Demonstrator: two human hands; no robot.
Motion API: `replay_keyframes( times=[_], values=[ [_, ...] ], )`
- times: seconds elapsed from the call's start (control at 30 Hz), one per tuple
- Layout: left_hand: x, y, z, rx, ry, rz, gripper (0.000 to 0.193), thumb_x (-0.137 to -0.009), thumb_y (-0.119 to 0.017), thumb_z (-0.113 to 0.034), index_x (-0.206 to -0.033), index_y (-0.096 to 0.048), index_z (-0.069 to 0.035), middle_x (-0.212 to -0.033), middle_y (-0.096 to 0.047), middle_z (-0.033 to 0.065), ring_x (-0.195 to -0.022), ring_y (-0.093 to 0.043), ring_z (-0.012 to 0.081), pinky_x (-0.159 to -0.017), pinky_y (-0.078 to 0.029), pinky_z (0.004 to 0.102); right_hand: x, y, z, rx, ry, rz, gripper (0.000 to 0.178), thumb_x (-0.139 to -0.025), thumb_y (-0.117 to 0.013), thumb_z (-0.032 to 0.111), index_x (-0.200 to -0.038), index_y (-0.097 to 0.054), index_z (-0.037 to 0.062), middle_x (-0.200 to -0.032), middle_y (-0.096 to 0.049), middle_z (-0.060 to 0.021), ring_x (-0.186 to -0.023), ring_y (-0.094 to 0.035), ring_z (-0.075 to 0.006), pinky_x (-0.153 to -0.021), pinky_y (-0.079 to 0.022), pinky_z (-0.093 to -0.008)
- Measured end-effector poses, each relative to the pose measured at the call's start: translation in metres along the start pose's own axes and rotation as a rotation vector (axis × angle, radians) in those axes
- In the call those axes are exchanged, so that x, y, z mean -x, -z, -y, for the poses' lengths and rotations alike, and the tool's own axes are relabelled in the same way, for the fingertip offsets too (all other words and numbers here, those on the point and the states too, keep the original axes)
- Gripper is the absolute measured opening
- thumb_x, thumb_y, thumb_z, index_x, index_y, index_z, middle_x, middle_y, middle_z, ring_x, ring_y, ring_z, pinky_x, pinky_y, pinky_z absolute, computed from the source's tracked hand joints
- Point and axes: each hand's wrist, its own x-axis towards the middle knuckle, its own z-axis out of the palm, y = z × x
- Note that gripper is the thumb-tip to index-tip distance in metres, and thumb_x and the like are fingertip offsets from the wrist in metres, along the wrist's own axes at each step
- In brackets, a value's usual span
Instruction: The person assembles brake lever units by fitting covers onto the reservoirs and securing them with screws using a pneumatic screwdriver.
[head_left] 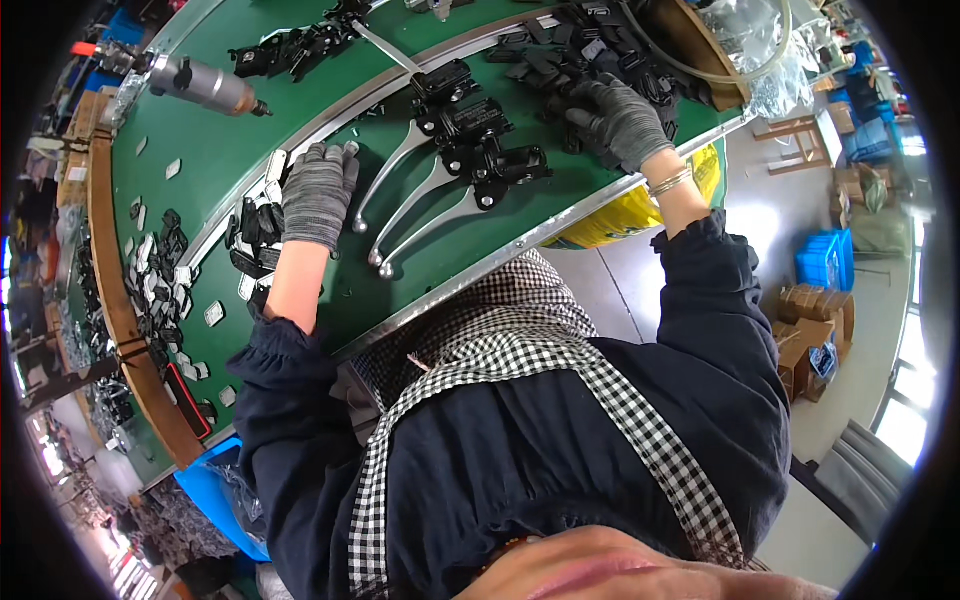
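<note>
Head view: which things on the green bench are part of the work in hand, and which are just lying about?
In hand:
- left hand, gloved, resting on small black and silver parts
- right hand, gloved, in the pile of black parts
- three lever assemblies between the hands

Lying about:
- power screwdriver
- scattered silver plates
- blue crates
- cardboard boxes

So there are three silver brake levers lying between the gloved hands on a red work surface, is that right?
Not quite: the work surface is green, not red. The head view shows three silver brake levers lying on it between the gloved left hand and right hand.
</note>
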Motion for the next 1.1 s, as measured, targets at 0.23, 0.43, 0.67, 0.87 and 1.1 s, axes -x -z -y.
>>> replay_keyframes(
  times=[0.23,0.43,0.67,0.87,1.1],
  values=[
    [-0.011,0.030,-0.001,0.452,0.226,-0.192,0.035,-0.091,-0.058,-0.005,-0.126,-0.059,-0.003,-0.112,-0.066,0.0193,-0.092,-0.066,0.0326,-0.084,-0.053,0.0352,-0.008,-0.006,0.015,-0.082,-0.010,-0.220,0.027,-0.087,-0.067,0.030,-0.105,-0.063,0.0113,-0.096,-0.066,-0.0155,-0.094,-0.063,-0.0368,-0.079,-0.051,-0.0449],
    [-0.024,0.084,-0.080,1.104,0.089,-0.119,0.031,-0.096,-0.055,-0.007,-0.127,-0.060,-0.004,-0.091,-0.063,0.0041,-0.073,-0.059,0.0087,-0.066,-0.053,0.0218,-0.027,0.007,0.031,0.100,0.015,-0.297,0.025,-0.089,-0.064,0.027,-0.108,-0.060,0.0104,-0.089,-0.067,-0.0177,-0.088,-0.064,-0.0387,-0.075,-0.051,-0.0483],
    [-0.036,0.118,-0.124,1.407,0.302,-0.054,0.026,-0.093,-0.064,-0.014,-0.116,-0.065,-0.002,-0.082,-0.066,0.0045,-0.065,-0.058,0.0072,-0.058,-0.048,0.0214,-0.008,0.042,0.082,-0.803,0.134,-0.145,0.023,-0.096,-0.060,0.019,-0.113,-0.064,0.0051,-0.086,-0.070,-0.0088,-0.071,-0.069,-0.0179,-0.062,-0.056,-0.0317],
    [-0.042,0.106,-0.128,0.976,0.021,-0.426,0.021,-0.090,-0.068,-0.009,-0.110,-0.068,-0.004,-0.098,-0.065,0.0076,-0.078,-0.063,0.0139,-0.070,-0.052,0.0266,0.007,0.045,0.125,-1.260,0.121,0.097,0.026,-0.096,-0.061,0.017,-0.117,-0.065,0.0017,-0.088,-0.069,-0.0090,-0.072,-0.067,-0.0098,-0.062,-0.056,-0.0213],
    [-0.033,0.107,-0.137,1.197,0.200,-0.324,0.022,-0.090,-0.067,-0.010,-0.111,-0.068,-0.002,-0.101,-0.067,0.0096,-0.081,-0.065,0.0164,-0.072,-0.055,0.0273,0.013,0.027,0.144,-1.116,0.117,-0.153,0.025,-0.091,-0.067,0.014,-0.112,-0.065,0.0004,-0.088,-0.071,-0.0069,-0.072,-0.065,-0.0103,-0.064,-0.053,-0.0229]
  ],
)
